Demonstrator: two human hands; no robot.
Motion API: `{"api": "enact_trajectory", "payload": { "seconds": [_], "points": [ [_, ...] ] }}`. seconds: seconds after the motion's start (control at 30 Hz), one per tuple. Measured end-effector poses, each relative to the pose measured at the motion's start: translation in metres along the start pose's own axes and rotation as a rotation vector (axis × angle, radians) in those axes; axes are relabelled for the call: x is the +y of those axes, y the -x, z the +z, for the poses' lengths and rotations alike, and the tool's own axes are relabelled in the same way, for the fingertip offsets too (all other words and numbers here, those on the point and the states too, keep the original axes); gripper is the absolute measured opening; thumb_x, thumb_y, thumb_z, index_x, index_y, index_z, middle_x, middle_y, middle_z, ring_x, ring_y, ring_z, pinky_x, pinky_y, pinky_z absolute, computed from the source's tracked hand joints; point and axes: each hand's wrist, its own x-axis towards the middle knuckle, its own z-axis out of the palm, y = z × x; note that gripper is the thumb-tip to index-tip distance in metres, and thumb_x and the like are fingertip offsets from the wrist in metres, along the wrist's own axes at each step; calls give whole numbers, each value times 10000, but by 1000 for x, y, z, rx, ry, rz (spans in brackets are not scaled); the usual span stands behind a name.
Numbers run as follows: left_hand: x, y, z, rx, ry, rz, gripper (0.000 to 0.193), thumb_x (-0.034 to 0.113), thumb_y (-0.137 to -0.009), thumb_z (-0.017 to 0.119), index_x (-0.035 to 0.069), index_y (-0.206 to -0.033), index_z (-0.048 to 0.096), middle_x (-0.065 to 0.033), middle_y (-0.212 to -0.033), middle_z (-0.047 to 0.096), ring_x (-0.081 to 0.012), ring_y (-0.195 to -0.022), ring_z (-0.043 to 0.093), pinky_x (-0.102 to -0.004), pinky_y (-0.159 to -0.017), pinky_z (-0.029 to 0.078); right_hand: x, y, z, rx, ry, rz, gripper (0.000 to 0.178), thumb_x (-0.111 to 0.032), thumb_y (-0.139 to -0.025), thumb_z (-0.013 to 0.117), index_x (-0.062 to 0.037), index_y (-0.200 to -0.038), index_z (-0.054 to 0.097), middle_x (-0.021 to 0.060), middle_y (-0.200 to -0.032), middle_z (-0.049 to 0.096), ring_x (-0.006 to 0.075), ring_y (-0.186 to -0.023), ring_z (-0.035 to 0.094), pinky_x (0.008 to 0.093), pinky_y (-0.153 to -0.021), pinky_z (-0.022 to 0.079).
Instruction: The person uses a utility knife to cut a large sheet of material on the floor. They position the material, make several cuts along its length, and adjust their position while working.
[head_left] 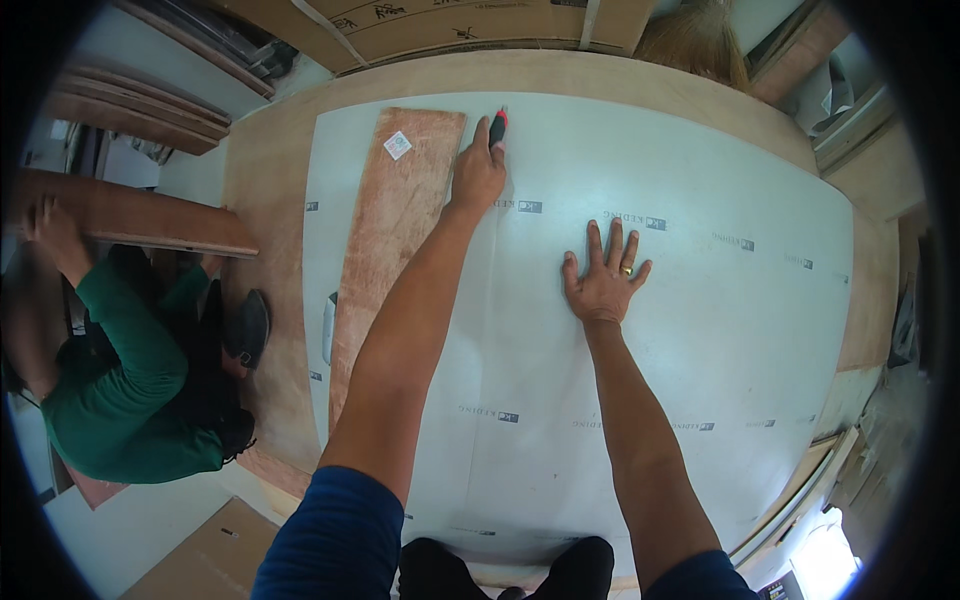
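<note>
My left hand grips a red and black utility knife near the far edge of a large white sheet with printed marks. Its tip points away from me. Just left of that hand lies a long reddish-brown wooden board with a small white sticker; my left forearm passes over its near part. A faint line runs down the sheet to the right of the board. My right hand, a ring on one finger, rests flat on the sheet with its fingers spread.
At the left a person in a green sleeve holds a brown plank beside the wooden table. A silvery object sits by the board's left edge. Beyond the table are cardboard and a straw broom.
</note>
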Motion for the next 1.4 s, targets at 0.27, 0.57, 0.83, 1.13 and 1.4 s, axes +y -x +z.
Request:
{"api": "enact_trajectory", "payload": {
  "seconds": [0.27, 0.57, 0.83, 1.13, 1.4],
  "points": [
    [-12, -32, 23, 143, 72, 128, 453, 189, -1001, 610, 39, -1428, 589, -309, -1110, 723, -481, -1017, 708, -534, -886, 560, 8, -2, 1, -4, -25, 12, 693, -590, -1036, 388, -342, -1676, 295, 41, -1783, 129, 332, -1646, 11, 690, -1262, -28],
    [-1, -33, 24, 156, -17, 114, 425, 181, -1000, 615, 51, -1404, 601, -297, -1074, 731, -484, -974, 711, -535, -847, 567, 9, -3, 3, -2, -54, 3, 693, -592, -1037, 387, -343, -1677, 292, 42, -1783, 129, 334, -1647, -10, 697, -1256, -39],
    [3, -34, 21, 90, -87, 61, 436, 172, -1002, 606, 48, -1419, 578, -296, -1018, 733, -475, -943, 718, -541, -831, 564, 8, -2, 3, 0, -47, -2, 689, -592, -1039, 377, -344, -1677, 297, 43, -1782, 134, 340, -1646, -2, 699, -1254, -39],
    [6, -32, 20, 99, -7, 32, 445, 201, -1007, 614, 25, -1415, 597, -298, -1196, 710, -467, -1101, 698, -501, -955, 558, 8, -2, 5, 20, -55, -12, 687, -584, -1041, 374, -335, -1677, 301, 51, -1780, 143, 346, -1645, 6, 704, -1250, -43],
    [1, -32, 22, 110, -43, 73, 440, 189, -1004, 614, 23, -1412, 596, -301, -1136, 716, -472, -1041, 706, -510, -909, 565, 8, -2, 3, 4, -57, -6, 690, -583, -1039, 376, -336, -1678, 293, 52, -1779, 143, 343, -1646, -5, 696, -1256, -45]
  ]
}}
